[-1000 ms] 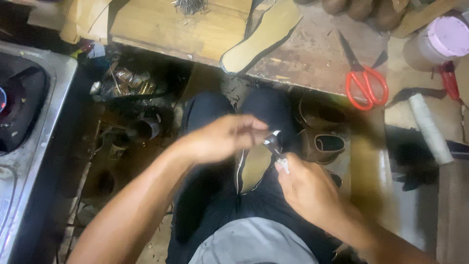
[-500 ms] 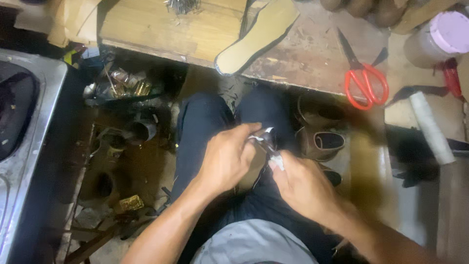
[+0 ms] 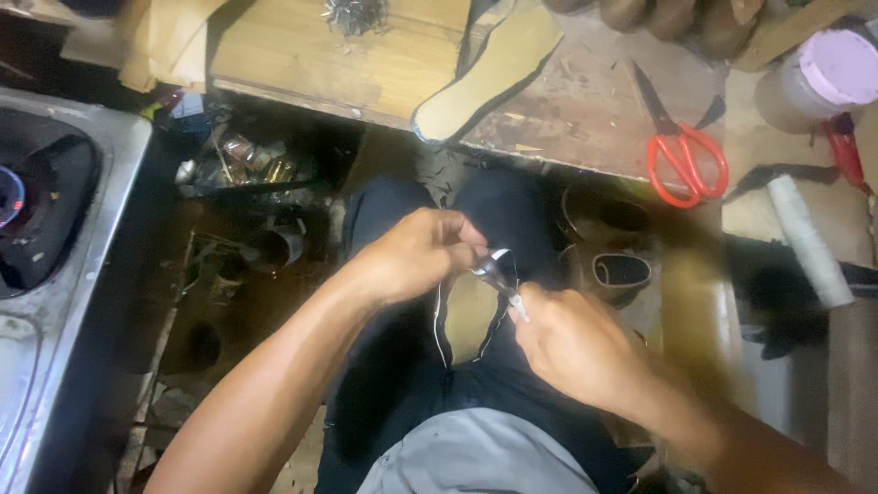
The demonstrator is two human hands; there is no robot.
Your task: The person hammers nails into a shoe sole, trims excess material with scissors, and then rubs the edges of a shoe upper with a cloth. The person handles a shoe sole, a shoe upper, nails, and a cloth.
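Shoe upper (image 3: 468, 316) on lap, between both hands | left hand (image 3: 416, 256) pinching its edge | right hand (image 3: 572, 343) gripping small metal tool (image 3: 498, 273) | insole (image 3: 489, 69), red scissors (image 3: 681, 151) on worktop (image 3: 585, 110) beyond hands

a worn wooden surface (image 3: 585, 110) runs across the top, scuffed and stained, with a paler board (image 3: 311, 55) lying on its left part. on the board sits a small heap of metal tacks (image 3: 352, 14). a tan shoe insole (image 3: 489, 73) lies slantwise, its heel end jutting over the front edge. red-handled scissors (image 3: 681, 146) lie flat to the right, blades pointing up and left. further right stands a jar with a pink lid (image 3: 823, 78), and a white roll (image 3: 809, 240) lies below it. beneath the edge, the floor (image 3: 238, 302) holds dark clutter and cans, too dim to tell apart.
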